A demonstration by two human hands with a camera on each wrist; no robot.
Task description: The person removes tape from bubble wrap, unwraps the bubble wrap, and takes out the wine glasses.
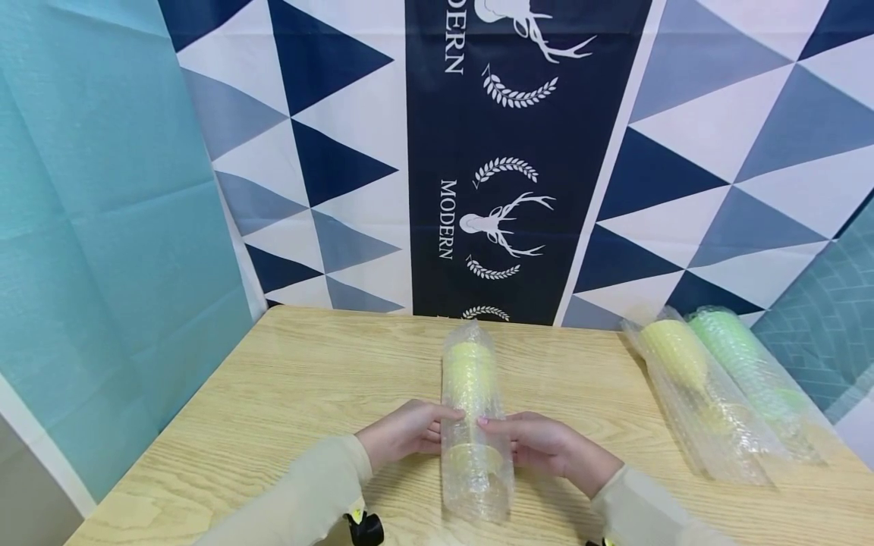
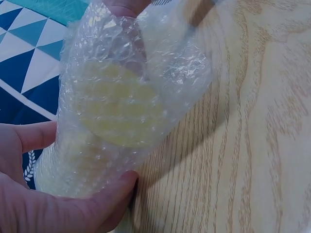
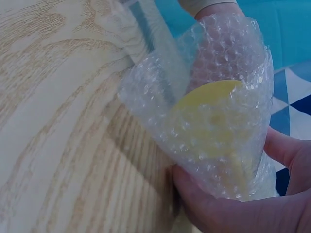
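A yellow goblet (image 1: 470,368) lies wrapped in a clear bubble wrap sleeve (image 1: 478,497), lengthwise at the middle of the table. Through the film show its wide cup toward the wall, a narrow stem and a round base nearer me. My left hand (image 1: 412,431) grips the wrapped goblet from the left at the stem, thumb on top. From the right, my right hand (image 1: 546,445) holds it at the same height, its thumb also on top. In both wrist views the yellow disc base (image 2: 119,109) shows inside the loose wrap end. Fingers underneath are partly hidden.
At the right of the wooden table (image 1: 307,379) lie two more bubble-wrapped goblets, one yellow (image 1: 676,353) and one green (image 1: 730,341), side by side. A patterned cloth (image 1: 355,189) hangs behind the table's back edge. A teal cloth (image 1: 109,227) hangs at the left.
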